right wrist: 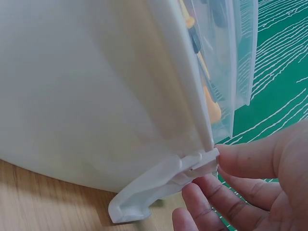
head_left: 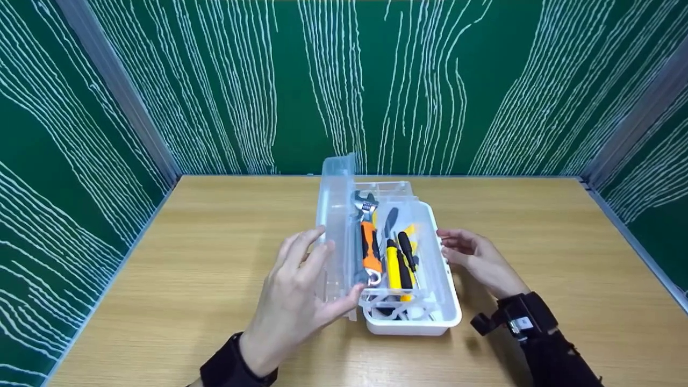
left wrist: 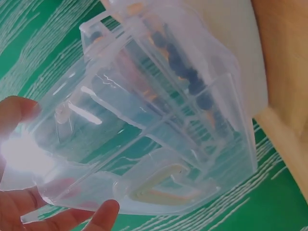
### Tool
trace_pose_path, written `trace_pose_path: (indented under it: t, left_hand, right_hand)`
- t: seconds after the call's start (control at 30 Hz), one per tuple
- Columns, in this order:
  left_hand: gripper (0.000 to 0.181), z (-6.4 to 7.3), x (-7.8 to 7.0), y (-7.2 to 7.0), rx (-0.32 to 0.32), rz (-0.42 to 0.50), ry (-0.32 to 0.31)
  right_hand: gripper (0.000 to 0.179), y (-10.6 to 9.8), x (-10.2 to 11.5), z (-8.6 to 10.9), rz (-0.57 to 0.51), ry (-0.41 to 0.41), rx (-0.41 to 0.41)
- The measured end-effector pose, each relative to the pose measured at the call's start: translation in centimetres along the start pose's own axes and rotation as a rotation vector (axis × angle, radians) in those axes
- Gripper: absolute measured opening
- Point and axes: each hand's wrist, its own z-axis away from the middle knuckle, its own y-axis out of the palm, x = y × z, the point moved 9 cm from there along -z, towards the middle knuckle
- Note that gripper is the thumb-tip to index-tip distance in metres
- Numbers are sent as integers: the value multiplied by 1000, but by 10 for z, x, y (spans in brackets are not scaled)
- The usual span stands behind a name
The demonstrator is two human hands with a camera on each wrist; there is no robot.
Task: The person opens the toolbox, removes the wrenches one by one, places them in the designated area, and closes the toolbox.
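Observation:
A white toolbox (head_left: pixel 454 303) stands with its clear plastic lid (head_left: pixel 336 199) swung up on the left. My left hand (head_left: pixel 293 290) holds that lid between thumb and fingers; its fingertips (left wrist: pixel 108 214) show against the clear plastic in the left wrist view. At the box's right side, my right hand (head_left: pixel 484 263) pinches a white latch (right wrist: pixel 159 185), its thumb at the hinge end. Inside the box lie an adjustable wrench (head_left: pixel 371 250) with an orange-and-black grip, a black-handled screwdriver (head_left: pixel 406 248) and a yellow-handled tool (head_left: pixel 394 266).
The box sits on a wood-grain table (head_left: pixel 242 215). Green walls (head_left: pixel 290 80) with white wavy lines enclose the back and sides. A clear compartment tray (head_left: pixel 384 188) shows at the box's far end.

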Motion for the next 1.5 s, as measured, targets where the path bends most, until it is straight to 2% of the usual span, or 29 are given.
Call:
trace_pose_path:
  t: [0.3,0.53,0.7,0.87,1.3,1.5]
  left_hand:
    - [60,9,17,-8,-8,19,-45]
    - [67,16,34,-4,83,40,-162]
    - [69,23,45,-2,106,71,-222]
    - [70,26,52,-3,118,92,-240]
    - [71,38,73,-2,90,227,-270]
    - [70,42,83,0,92,299,-324]
  right_hand:
    - [54,1,4,-2,4,-20,12]
    - [53,0,1,0,-10,-6,3]
    - [53,1,1,1,-38,-8,4]
    - [53,1,1,1,-42,-11,2]
    - [50,0,4,1,-35,-34,-12]
    - [51,-2,3,2,-23,-32,-20]
